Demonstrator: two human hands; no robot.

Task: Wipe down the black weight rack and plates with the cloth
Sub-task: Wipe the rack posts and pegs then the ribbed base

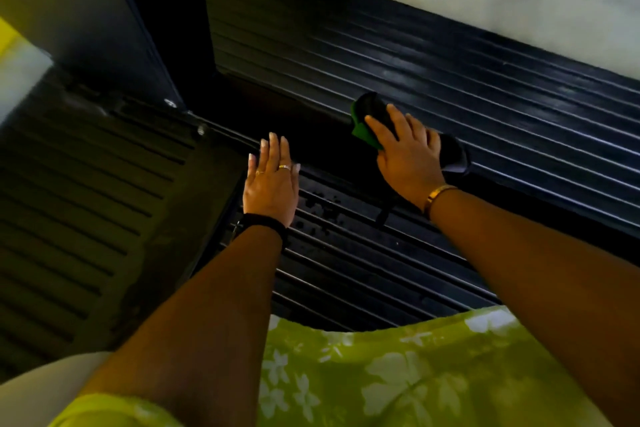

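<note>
Two-handed: pressed cloth (371,109) to black rack (346,263) under spread right hand (408,156), braced with flat, straight-fingered left hand (272,184); best wiped along ribs (485,107).

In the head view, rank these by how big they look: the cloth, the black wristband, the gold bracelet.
1. cloth, partly under the right hand
2. black wristband
3. gold bracelet, clearly thinner
</note>
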